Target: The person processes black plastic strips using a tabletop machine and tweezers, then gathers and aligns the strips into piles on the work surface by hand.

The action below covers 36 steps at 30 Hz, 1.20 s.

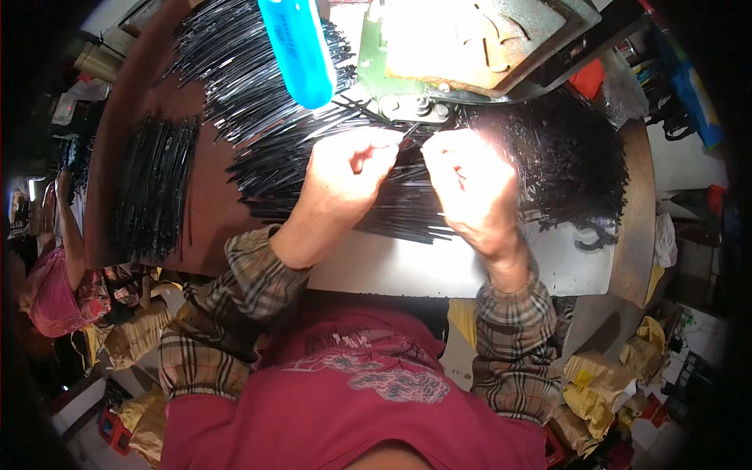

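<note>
My left hand (pixel 348 168) is closed in a pinch at the front of a green machine (pixel 374 66). Between its thumb and finger is the end of a thin black wire-like strand (pixel 410 131), angled up toward the machine's metal fittings (pixel 415 107). Close by on the right, my right hand (pixel 474 184) is also closed, fingertips together; whatever it holds is too small or overexposed to make out. A large heap of thin black strands (pixel 258 94) spreads to the left of the machine and under my hands. Another dark heap (pixel 572 157) lies to the right.
A bright blue, round-ended piece (pixel 301 55) hangs over the left heap. A separate black bundle (pixel 157 188) rests on the brown tabletop (pixel 210 227). Pale sheet (pixel 392 266) covers the near edge. Another person (pixel 59 290) is at far left; paper sacks (pixel 603 376) stand lower right.
</note>
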Each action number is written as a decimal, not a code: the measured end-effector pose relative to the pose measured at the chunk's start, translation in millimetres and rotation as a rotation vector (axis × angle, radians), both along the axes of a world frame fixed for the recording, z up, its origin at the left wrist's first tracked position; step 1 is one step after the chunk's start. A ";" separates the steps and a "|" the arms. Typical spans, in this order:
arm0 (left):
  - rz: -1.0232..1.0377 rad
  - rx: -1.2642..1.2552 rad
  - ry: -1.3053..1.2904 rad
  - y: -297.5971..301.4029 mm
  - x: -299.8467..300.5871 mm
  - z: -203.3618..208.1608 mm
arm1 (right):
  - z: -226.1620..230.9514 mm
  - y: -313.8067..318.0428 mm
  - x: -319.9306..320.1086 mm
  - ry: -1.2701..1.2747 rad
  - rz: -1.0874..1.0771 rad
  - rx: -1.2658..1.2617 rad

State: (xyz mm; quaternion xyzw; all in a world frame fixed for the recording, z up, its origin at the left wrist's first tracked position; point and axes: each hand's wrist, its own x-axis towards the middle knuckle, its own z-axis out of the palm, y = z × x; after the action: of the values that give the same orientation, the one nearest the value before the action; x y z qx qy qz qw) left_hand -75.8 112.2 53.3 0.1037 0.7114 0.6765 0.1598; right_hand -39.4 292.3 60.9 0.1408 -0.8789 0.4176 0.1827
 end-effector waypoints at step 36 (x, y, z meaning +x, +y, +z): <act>0.017 -0.203 0.479 4.6 -43.2 -19.7 | -32.0 -10.8 -27.7 -0.056 -0.100 -0.423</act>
State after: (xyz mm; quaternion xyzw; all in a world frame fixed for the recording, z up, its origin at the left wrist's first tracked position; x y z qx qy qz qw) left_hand -119.0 116.8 33.5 0.2385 0.7939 0.5592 -0.0093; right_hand -67.2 281.5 28.9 0.0439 -0.7824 0.5868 0.2040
